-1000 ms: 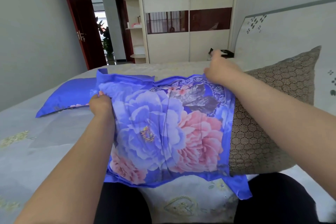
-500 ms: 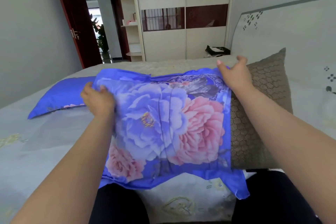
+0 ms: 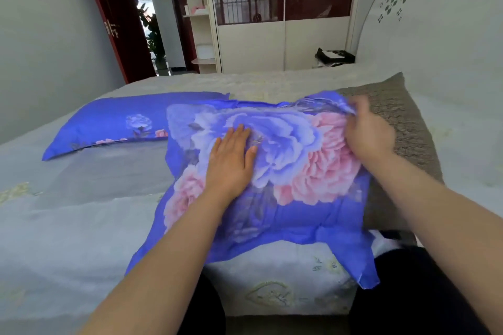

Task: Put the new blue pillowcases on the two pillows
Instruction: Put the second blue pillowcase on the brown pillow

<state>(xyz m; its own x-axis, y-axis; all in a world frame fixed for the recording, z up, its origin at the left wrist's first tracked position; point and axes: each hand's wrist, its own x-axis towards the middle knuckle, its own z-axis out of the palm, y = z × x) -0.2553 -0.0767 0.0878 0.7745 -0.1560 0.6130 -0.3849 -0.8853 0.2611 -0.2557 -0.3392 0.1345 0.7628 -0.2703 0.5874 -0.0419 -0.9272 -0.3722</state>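
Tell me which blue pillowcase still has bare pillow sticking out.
The near pillowcase under both hands: brown pillow sticks out on its right. The far pillowcase shows none.

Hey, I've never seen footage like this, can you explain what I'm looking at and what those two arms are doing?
There is no machine here: a camera worn on a person's head looks down at their own arms. They are at a bed in a bedroom. The left hand lies flat, fingers straight, on a blue flowered pillowcase. The right hand pinches that pillowcase's far edge, where it has been drawn partway over a brown patterned pillow; the pillow's right part is uncovered. A second pillow already in its blue case lies further left on the bed.
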